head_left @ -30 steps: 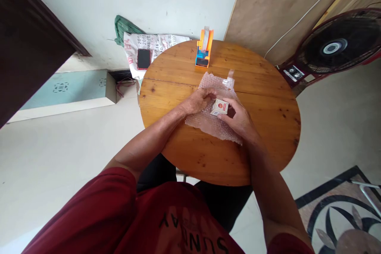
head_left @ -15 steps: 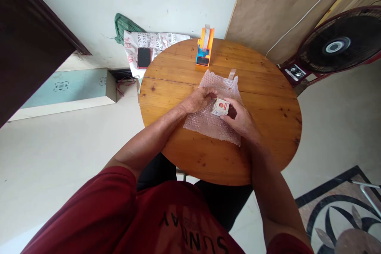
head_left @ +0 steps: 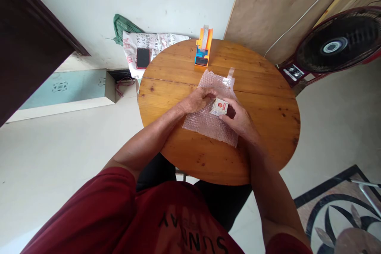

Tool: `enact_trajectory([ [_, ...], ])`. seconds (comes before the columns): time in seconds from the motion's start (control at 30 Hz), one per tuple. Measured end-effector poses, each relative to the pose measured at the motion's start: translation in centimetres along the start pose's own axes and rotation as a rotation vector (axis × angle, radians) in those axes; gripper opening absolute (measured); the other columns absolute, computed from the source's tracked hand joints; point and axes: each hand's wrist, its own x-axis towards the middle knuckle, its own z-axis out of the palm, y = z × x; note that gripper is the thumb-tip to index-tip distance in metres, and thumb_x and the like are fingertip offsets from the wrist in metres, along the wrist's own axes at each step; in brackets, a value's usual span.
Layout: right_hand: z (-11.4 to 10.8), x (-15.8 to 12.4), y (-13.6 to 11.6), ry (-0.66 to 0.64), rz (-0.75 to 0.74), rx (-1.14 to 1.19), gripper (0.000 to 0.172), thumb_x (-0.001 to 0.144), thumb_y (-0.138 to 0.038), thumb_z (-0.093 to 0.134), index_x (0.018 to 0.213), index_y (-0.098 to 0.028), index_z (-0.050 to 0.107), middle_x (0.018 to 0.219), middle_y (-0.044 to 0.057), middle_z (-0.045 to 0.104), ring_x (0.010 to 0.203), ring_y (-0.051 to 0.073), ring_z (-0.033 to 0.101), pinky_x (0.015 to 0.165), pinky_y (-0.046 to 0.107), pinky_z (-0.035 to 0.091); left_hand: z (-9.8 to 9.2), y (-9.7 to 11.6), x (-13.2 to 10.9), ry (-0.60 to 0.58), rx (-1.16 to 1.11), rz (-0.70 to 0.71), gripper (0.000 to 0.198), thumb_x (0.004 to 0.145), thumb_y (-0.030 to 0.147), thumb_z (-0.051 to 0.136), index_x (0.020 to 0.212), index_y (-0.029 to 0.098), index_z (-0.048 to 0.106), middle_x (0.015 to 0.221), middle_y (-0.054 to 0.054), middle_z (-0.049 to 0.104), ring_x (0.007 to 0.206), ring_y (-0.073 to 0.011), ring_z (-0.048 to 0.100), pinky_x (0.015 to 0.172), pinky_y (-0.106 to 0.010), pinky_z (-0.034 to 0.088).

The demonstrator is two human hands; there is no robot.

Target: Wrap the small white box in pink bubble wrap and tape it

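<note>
"Our right hand [head_left: 242, 119] comes first. What is it doing?"

"It grips a small white cardboard box with red printing [head_left: 219, 106], thumb on the near side and fingers on the far side, closing on it from the right."

"And our left hand [head_left: 199, 100]?"

"It lies just left of the box, fingers curled inward. We cannot tell whether they pinch anything or touch the box, since the fingertips are hidden."

"Where exactly is the box?"

"Over the middle of a clear, pinkish sheet of bubble wrap [head_left: 208, 127], between our hands. We cannot tell whether it rests on the sheet or is held just above. The sheet lies spread on a round, varnished wooden table [head_left: 268, 103]."

"How far along does the work look?"

"The sheet is laid out and the box is over it: that much is done. A short strip of clear tape [head_left: 231, 72] shows at the sheet's far edge, toward the right. We see no part of the sheet folded over the box, and letting go of it is a step not yet done, so we judge the work early."

"Anything nearby?"

"An orange and blue tape dispenser [head_left: 209, 43] stands beyond the sheet, apart from both hands. A black, red-edged phone [head_left: 143, 58] lies past the table's left edge, on printed white sheeting [head_left: 129, 47]."
</note>
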Motion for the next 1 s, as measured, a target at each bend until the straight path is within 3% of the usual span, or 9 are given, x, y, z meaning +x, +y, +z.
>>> enact_trajectory([
  [0.2, 0.2, -0.2, 0.1, 0.022, 0.033, 0.019, 0.058, 0.075, -0.029, 0.070, 0.131, -0.027, 0.058, 0.124, 0.008, 0.071, 0.110, 0.032, 0.067, 0.097, 0.054, 0.052, -0.5, 1.0, -0.4, -0.126, -0.046, 0.003, 0.047, 0.071, 0.001, 0.046, 0.111, 0.011, 0.067, 0.104, -0.006, 0.075, 0.090, -0.0142, 0.068, 0.083, -0.026, 0.052],
  [0.63, 0.2, -0.2, 0.1, 0.033, 0.028, -0.004, 0.056, 0.076, -0.028, 0.070, 0.131, -0.029, 0.059, 0.126, 0.007, 0.070, 0.113, 0.032, 0.066, 0.099, 0.055, 0.051, -0.4, 0.7, -0.4, -0.110, 0.018, 0.047, 0.042, 0.075, 0.002, 0.048, 0.108, 0.014, 0.072, 0.101, -0.003, 0.075, 0.090, -0.0142, 0.067, 0.088, -0.029, 0.052],
  [1.0, -1.2, -1.5, -0.1, 0.060, 0.081, 0.118, 0.062, 0.075, -0.039, 0.076, 0.132, -0.029, 0.056, 0.135, 0.010, 0.063, 0.117, 0.032, 0.064, 0.103, 0.055, 0.051, -0.2, 0.9, -0.5, -0.109, -0.043, -0.007, 0.033, 0.077, 0.008, 0.051, 0.105, 0.013, 0.069, 0.098, -0.004, 0.075, 0.085, -0.0134, 0.067, 0.079, -0.025, 0.052],
])
